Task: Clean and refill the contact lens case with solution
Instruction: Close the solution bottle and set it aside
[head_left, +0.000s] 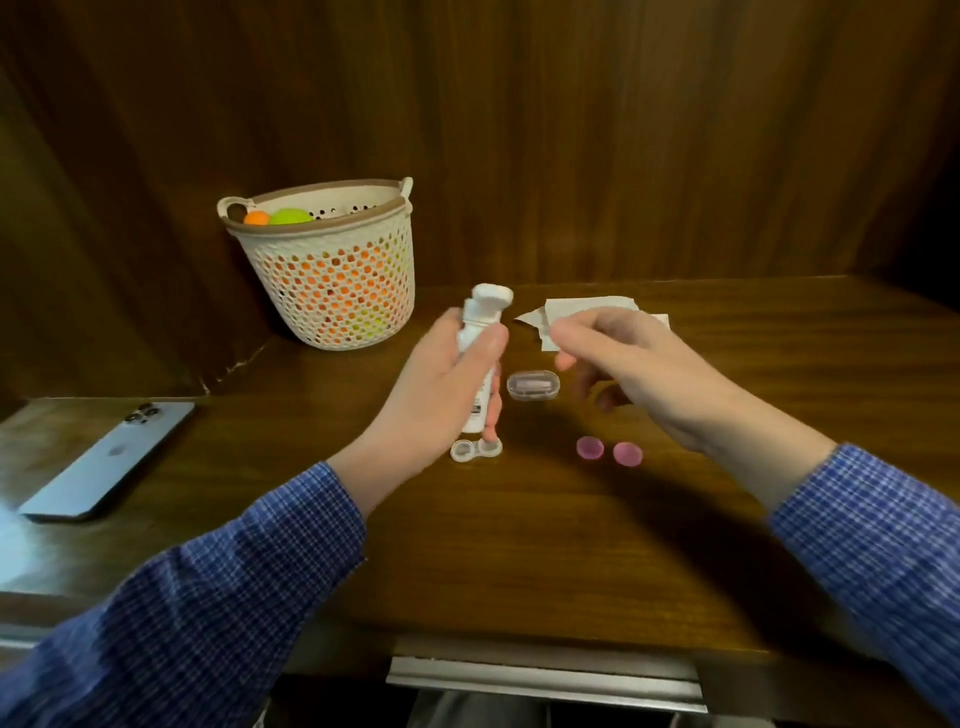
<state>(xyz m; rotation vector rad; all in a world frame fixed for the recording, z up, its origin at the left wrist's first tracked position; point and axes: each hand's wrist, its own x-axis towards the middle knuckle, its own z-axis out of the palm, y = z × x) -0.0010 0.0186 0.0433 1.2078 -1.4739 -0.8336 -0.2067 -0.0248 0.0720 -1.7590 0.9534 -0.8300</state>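
Above the middle of the dark brown wooden worktop (519, 545), the left hand (441, 384) grips a white plastic solution bottle (480, 332) with a white cap, fingers and thumb curled round its body. The bottle stands nearly upright, tilted slightly, its base just over the clear plastic contact lens case (476, 449), which lies open on the worktop with both wells uncovered. The right hand (649, 364) hovers to the right of the bottle, fingers loosely curled and holding nothing; it is blurred, so the finer lie of the fingers cannot be told. Both arms wear blue checked sleeves (208, 597).

Between the hands, a little farther off, lies a small clear oblong plastic box (533, 385). Near and to the right of the lens case, two round pink plastic caps (609, 451) lie side by side on the worktop, apart from the case. Beyond the right hand, partly hidden by it, lie sheets of white paper tissue (582, 304).

At the far left stands a cream perforated plastic basket (332, 270) with a brown rim and handles, holding orange and green round objects. At the near left, on a lower ledge, a light blue smartphone (111, 457) lies face down. At the near edge of the worktop a silver metal strip (545, 680) shows.
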